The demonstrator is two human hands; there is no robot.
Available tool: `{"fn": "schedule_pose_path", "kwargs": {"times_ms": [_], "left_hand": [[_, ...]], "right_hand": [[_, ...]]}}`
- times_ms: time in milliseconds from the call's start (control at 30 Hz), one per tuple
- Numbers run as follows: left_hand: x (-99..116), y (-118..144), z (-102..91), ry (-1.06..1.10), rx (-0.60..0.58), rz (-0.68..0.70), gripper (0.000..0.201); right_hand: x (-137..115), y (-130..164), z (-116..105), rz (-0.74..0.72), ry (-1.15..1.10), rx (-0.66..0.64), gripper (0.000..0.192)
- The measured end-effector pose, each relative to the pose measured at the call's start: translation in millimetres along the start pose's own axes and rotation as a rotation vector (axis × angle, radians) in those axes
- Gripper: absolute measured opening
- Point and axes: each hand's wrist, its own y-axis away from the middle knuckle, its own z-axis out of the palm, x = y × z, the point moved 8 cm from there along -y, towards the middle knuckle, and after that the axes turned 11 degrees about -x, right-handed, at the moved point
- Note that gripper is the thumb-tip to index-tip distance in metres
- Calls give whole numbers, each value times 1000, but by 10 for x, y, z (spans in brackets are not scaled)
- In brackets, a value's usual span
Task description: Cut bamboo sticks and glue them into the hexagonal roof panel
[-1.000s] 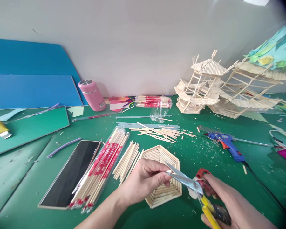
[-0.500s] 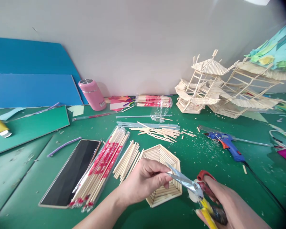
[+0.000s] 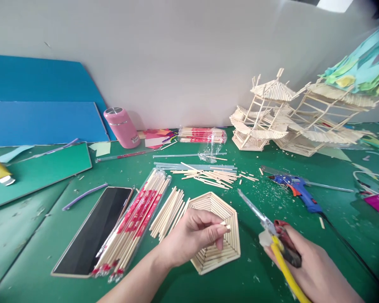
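My left hand (image 3: 192,235) pinches a short wooden stick piece (image 3: 225,224) between thumb and fingers, held over a hexagonal tray built of sticks (image 3: 215,206). My right hand (image 3: 306,263) grips scissors (image 3: 265,221) with red and yellow handles; the blades are closed and point up-left, to the right of the tray and apart from the stick. A bag of long red-printed sticks (image 3: 135,219) and a loose bundle of sticks (image 3: 169,208) lie left of the tray.
A blue glue gun (image 3: 298,189) with its cord lies right. Stick-built model pavilions (image 3: 271,113) stand at the back right. A phone (image 3: 96,227), pink bottle (image 3: 121,126), cut sticks (image 3: 208,174), blue boards (image 3: 41,109) and a green mat (image 3: 34,168) surround.
The scissors left the stick in my left hand and swung right, blades closing. A short cut piece stays pinched in my left fingers.
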Motion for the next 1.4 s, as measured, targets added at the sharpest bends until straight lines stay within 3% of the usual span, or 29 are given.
{"fn": "schedule_pose_path", "kwargs": {"times_ms": [167, 300, 367, 433, 533, 633, 733, 833, 1167, 1300, 1400], "left_hand": [[-142, -22, -27, 220, 63, 4, 21], [-182, -38, 8, 316, 91, -12, 23], [-187, -37, 13, 348, 134, -23, 25], [-201, -31, 18, 373, 185, -40, 26], [-224, -21, 57, 399, 225, -59, 26], [-227, -15, 120, 409, 217, -60, 26], [-176, -12, 160, 389, 188, -26, 26], [-112, -11, 162, 363, 167, 19, 29], [-138, 13, 143, 282, 216, -59, 24], [-115, 14, 139, 286, 227, -16, 29], [-102, 18, 135, 288, 225, 1, 31]], "right_hand": [[527, 101, -153, 182, 237, 157, 35], [806, 220, -164, 184, 331, 213, 37], [701, 260, -219, 100, 360, 273, 35], [417, 283, -309, -7, 327, 365, 31], [-109, 185, -366, -100, 65, 389, 18], [-740, -19, -275, -306, -96, 295, 18], [-1062, -244, -111, -378, -237, 147, 20], [-1127, -395, 22, -383, -368, 60, 21], [-1021, -570, -29, -305, -562, 104, 21], [-1007, -579, 83, -262, -679, 8, 25], [-1039, -550, 119, -307, -659, -3, 23]]}}
